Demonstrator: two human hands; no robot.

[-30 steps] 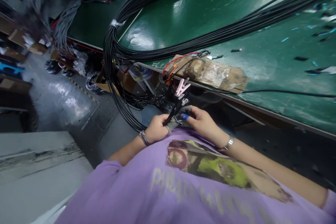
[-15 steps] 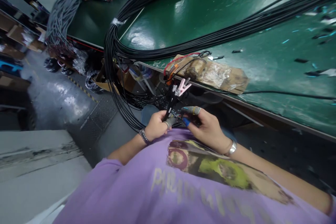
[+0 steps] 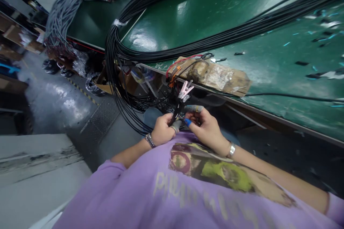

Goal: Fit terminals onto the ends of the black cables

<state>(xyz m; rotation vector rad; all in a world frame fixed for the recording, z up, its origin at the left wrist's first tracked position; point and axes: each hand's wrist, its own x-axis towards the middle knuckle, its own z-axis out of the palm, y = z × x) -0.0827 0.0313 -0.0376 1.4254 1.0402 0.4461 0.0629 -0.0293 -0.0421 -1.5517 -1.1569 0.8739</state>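
Observation:
My left hand [image 3: 163, 129] is closed around the end of a black cable [image 3: 176, 112], low in front of my purple shirt. A grey cover sits on its thumb. Just to the right, my right hand [image 3: 208, 128] is closed in a pinch, its fingertips close beside the cable end. Its thumb has a blue cover and its forefinger a grey one. What lies between those fingertips is too small and dark to make out. A pink clip [image 3: 186, 90] stands at the table edge just beyond my hands.
A thick bundle of black cables [image 3: 172, 53] loops over the green table [image 3: 215, 18] and hangs off its edge. A taped wooden block [image 3: 223, 77] lies at the near edge. Grey cables [image 3: 63, 18] hang at far left; dark scraps [image 3: 301, 63] lie at right.
My right hand has moved left, and its fingertips have come closer to my left hand. Another person's hand on the grey cables at the top left has gone out of view.

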